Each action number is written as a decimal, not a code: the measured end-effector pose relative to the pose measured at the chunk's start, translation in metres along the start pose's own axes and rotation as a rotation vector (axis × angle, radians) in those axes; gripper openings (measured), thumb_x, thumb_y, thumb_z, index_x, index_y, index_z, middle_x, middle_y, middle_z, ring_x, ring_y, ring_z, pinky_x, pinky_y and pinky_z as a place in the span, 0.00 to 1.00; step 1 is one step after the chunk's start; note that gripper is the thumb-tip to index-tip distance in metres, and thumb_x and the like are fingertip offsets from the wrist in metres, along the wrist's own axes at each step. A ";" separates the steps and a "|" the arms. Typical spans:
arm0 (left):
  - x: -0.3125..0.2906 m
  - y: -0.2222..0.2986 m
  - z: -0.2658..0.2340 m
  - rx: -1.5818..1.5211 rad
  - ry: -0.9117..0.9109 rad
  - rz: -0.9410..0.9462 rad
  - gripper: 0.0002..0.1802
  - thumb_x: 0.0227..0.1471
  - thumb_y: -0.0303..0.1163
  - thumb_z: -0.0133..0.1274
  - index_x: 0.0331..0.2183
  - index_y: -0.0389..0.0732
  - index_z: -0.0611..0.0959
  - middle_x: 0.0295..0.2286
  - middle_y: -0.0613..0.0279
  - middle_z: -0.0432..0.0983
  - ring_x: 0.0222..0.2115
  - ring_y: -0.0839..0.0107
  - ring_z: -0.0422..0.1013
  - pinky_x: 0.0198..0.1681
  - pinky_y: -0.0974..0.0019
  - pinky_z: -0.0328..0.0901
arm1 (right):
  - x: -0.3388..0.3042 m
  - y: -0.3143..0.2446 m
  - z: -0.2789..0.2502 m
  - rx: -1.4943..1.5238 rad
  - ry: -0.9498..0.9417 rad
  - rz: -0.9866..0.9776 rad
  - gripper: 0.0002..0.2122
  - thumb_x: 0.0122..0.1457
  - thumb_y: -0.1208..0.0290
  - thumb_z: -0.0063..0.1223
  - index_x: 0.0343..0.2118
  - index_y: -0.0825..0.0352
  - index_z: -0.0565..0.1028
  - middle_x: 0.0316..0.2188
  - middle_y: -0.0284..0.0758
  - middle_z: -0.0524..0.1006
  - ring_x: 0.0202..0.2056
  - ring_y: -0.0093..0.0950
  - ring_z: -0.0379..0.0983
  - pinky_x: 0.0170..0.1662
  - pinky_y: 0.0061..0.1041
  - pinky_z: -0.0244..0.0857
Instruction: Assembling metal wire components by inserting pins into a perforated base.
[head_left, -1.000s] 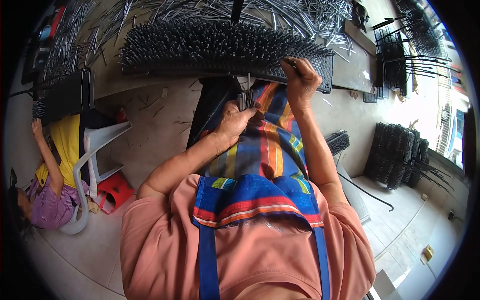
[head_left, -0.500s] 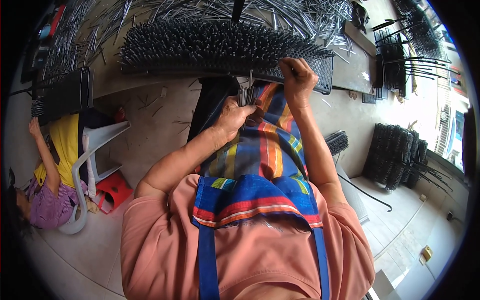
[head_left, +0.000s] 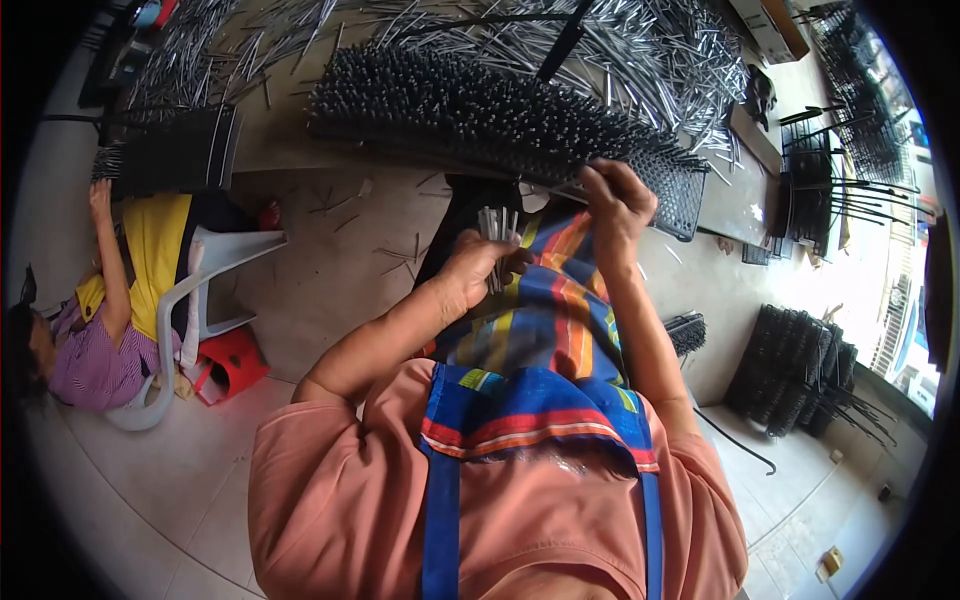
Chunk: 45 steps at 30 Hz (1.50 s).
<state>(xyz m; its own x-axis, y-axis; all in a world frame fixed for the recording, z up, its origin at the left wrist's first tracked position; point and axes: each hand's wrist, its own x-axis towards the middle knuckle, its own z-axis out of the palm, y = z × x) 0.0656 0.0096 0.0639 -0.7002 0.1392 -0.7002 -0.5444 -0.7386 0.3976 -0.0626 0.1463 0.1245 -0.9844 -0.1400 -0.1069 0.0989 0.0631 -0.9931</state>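
Note:
My left hand [head_left: 474, 270] is closed round an upright bundle of short grey metal rods [head_left: 497, 222], over my striped apron and just short of the rack. Ahead lies a long black mesh rack [head_left: 680, 205], densely filled with dark upright pegs [head_left: 460, 100]; its right end shows bare mesh. At the rack's front edge, toward that right end, my right hand [head_left: 622, 205] is closed with thumb and fingers pinched together. Whatever those fingers hold is too small or hidden to make out.
Loose metal rods [head_left: 650, 50] cover the table behind the rack. On the left a person [head_left: 105, 340] sits on a grey chair [head_left: 160, 340] beside another black rack [head_left: 190, 150] and a red basket [head_left: 232, 362]. Stacked black racks [head_left: 795, 370] stand on the right floor.
The whole view has shifted, so the scene sits lower and further right. One rod that stuck up above the left hand's bundle no longer does. My right hand stays by the rack's front edge.

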 end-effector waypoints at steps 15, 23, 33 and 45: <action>-0.025 0.025 -0.010 -0.030 0.115 0.292 0.12 0.52 0.19 0.50 0.41 0.35 0.78 0.28 0.55 0.80 0.27 0.67 0.77 0.30 0.67 0.72 | 0.037 0.015 0.085 -0.291 -0.106 -0.563 0.05 0.46 0.79 0.62 0.28 0.67 0.79 0.21 0.35 0.76 0.21 0.25 0.73 0.26 0.21 0.65; -0.022 0.025 -0.018 -0.062 0.130 0.347 0.10 0.51 0.18 0.51 0.38 0.30 0.79 0.29 0.52 0.80 0.28 0.65 0.77 0.30 0.66 0.72 | 0.035 0.015 0.097 -0.487 -0.215 -0.743 0.06 0.47 0.77 0.62 0.30 0.65 0.80 0.25 0.35 0.77 0.24 0.31 0.76 0.28 0.22 0.67; -0.027 0.035 -0.014 -0.160 0.080 0.375 0.11 0.51 0.18 0.53 0.39 0.30 0.79 0.30 0.51 0.80 0.28 0.62 0.78 0.30 0.64 0.73 | 0.013 0.011 0.073 -0.715 -0.256 -0.754 0.09 0.51 0.72 0.61 0.35 0.67 0.80 0.23 0.34 0.75 0.22 0.30 0.74 0.24 0.24 0.66; -0.028 0.013 -0.029 -0.167 0.134 0.118 0.12 0.54 0.24 0.51 0.41 0.33 0.78 0.31 0.51 0.79 0.28 0.62 0.78 0.32 0.62 0.74 | 0.018 -0.004 0.075 0.011 -0.129 -0.161 0.01 0.51 0.80 0.60 0.26 0.70 0.79 0.19 0.25 0.73 0.22 0.12 0.65 0.26 0.12 0.57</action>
<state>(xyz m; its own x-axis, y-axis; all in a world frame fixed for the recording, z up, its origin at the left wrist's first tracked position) 0.0921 -0.0230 0.0712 -0.6810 -0.0347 -0.7315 -0.3712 -0.8447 0.3857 -0.0694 0.0692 0.1234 -0.9610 -0.2724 0.0484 -0.0556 0.0186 -0.9983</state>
